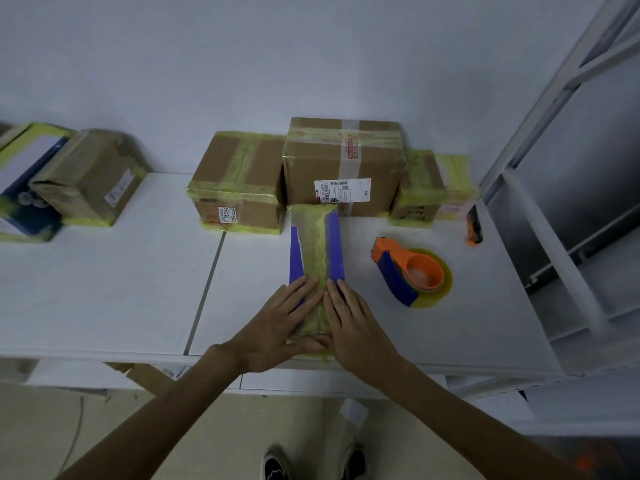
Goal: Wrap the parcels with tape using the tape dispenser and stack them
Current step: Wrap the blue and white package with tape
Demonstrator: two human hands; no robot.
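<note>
The flat, elongated blue parcel [334, 251], banded down its length with a wide strip of yellowish tape, is lying just below the centre of the frame on the white table [104, 289], its far end reaching up toward the row of brown cardboard boxes [343, 157] standing along the wall. The left hand [277, 327] and the right hand [353, 323] are both lying flat on the parcel's near end, fingers straight and close together, palms pressing down on either side of the tape strip; neither is curling round anything.

Judging by its low profile and wrinkled tape surface, the parcel is probably light and somewhat soft, likely giving a little under pressure instead of holding stiff like the boxes behind it. The glossy tape is likely making the middle slick, so a hold on the long blue edges, one hand per side, is looking safer than a pinch at one end, which could let it sag or bend. Sliding it may also be easier than lifting it from the centre.

The orange-and-blue plastic tape dispenser [408, 275], loaded with a yellowish roll, is resting on its side right of the parcel, apart from both hands.
</note>
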